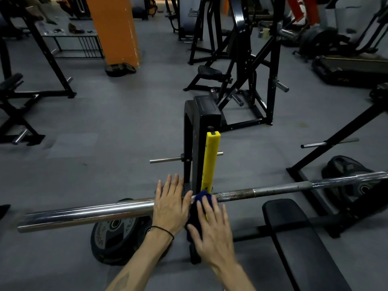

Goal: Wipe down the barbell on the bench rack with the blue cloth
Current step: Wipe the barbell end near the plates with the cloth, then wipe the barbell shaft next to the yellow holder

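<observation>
Grey gym floor (117, 127), machines all round. The barbell (273, 189) sits across the bench rack (201, 143). Left hand (171, 203) lies flat on its sleeve, fingers straight; right hand (212, 229), fingers spread, presses the blue cloth (200, 199) onto the bar.

My one camera sits on my head and looks forward and down, so my forearms reach in from the bottom edge, close beneath it. The barbell (130, 208) crosses the lower part of the wide view just before me, and the gym floor (117, 127) with its machines stretches well beyond toward the top.
</observation>
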The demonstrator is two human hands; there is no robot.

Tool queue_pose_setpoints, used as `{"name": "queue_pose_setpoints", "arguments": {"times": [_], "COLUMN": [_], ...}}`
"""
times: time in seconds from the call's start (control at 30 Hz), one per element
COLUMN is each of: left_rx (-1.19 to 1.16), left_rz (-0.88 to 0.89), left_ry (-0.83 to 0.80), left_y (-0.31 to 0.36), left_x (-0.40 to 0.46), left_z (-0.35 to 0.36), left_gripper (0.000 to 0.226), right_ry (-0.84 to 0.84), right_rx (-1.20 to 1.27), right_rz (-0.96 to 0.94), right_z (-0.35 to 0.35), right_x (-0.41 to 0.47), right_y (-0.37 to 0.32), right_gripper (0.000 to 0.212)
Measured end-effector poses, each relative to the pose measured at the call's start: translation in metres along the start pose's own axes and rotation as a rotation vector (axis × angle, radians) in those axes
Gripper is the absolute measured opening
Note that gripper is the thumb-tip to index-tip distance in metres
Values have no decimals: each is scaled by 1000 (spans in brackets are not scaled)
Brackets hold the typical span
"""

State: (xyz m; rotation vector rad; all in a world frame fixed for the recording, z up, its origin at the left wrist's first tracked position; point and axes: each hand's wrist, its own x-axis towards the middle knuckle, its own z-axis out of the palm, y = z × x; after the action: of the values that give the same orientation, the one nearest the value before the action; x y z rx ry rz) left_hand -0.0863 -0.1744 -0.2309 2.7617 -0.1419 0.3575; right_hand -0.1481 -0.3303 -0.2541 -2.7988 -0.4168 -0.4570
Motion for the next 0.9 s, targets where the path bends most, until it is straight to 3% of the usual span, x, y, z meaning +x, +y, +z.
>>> {"name": "queue_pose_setpoints", "arguments": {"times": [0.33,0.53,0.63,0.8,0.9], "left_rx": [45,43,45,53,42], "left_rz": [-2,-34,-27,-18,-41], "left_ry": [5,-16,-12,4,9], "left_y": [0,4,2,1,6], "left_x": [-4,1,0,1,3], "left_z": [-2,0,-1,-3,-5], "left_gripper": [71,70,67,63,62], "right_ry": [75,28,11,67,76], "right_rx": [-4,121,29,-94,-43], "right_rz": [336,109,52,196,325], "right_z": [-24,-4,-6,-33,-30], "right_x": [-4,12,9,-4,-2], "right_y": [65,4,17,89,89], "right_gripper": [70,76,71,68,71]}}
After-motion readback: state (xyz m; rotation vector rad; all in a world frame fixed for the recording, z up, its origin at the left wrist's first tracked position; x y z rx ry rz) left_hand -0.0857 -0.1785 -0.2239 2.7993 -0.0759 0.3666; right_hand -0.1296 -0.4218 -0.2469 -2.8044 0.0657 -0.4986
